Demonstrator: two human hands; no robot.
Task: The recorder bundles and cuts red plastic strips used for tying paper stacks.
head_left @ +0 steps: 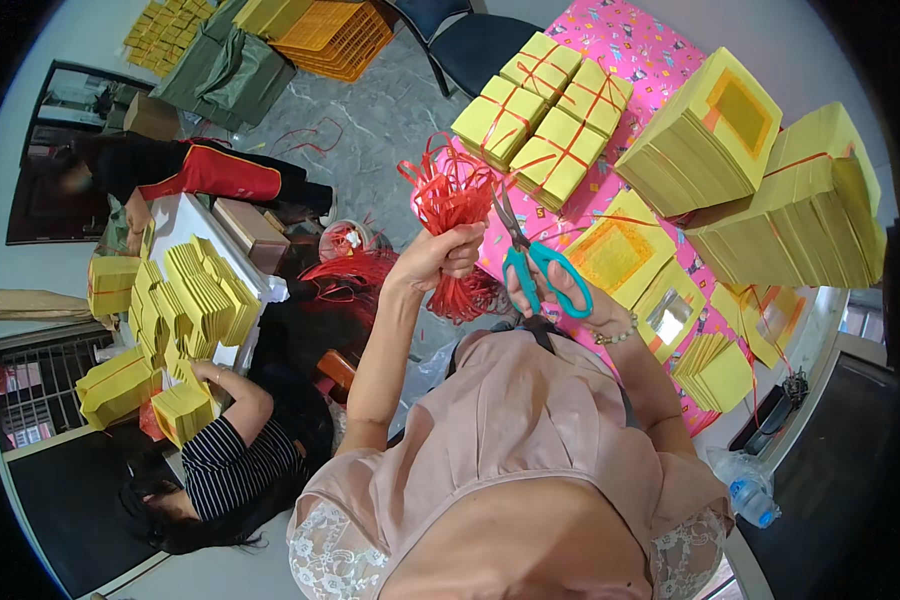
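The left hand is holding a thick bunch of red ribbon around its middle; the fingers are closing fully around it. The bunch is standing nearly upright in the view, with loops rising above the fist and loose ends hanging below it. The right hand is holding the scissors, with its fingers curling around the teal handles. The blades are parting only a little.

The important relation, in my judgement, is between the blades and the ribbon. The scissors are lying to the right of the bunch, and their long axis is leaning up and slightly left. So the blades are running almost alongside the bunch, not squarely across it. Their tips are pointing near its upper right edge; whether they are touching, I cannot tell. The left hand is the nearer one to the ribbon. Yellow bundles are sitting beyond the tips, on the pink table.
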